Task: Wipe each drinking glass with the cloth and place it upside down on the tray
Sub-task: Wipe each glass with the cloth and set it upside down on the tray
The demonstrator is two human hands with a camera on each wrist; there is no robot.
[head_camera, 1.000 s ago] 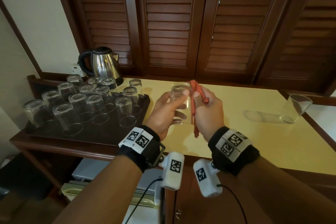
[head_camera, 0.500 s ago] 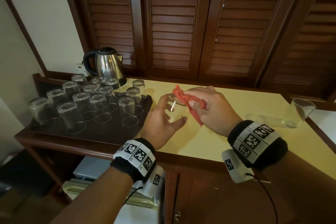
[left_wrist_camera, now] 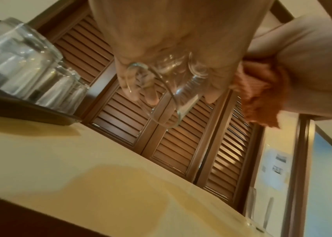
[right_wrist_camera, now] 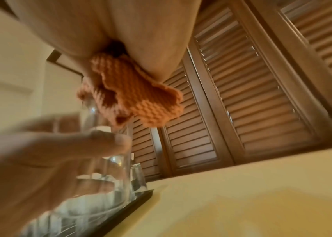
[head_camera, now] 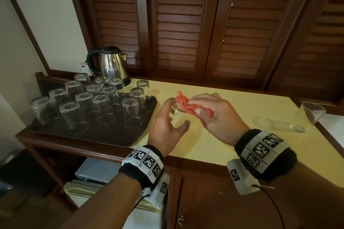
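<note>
On the yellow counter (head_camera: 232,128) the dark tray (head_camera: 104,134) carries rows of upturned glasses (head_camera: 130,111). Just right of it, above the counter, my left hand (head_camera: 165,128) grips a glass (head_camera: 176,108). My right hand (head_camera: 217,117) clutches the orange cloth (head_camera: 186,105) against its top end.

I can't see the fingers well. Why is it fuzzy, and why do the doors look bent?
Right wrist view: the left hand is close and blurred. Head view: the wide lens bends the doors; the glass stays sharp.
</note>
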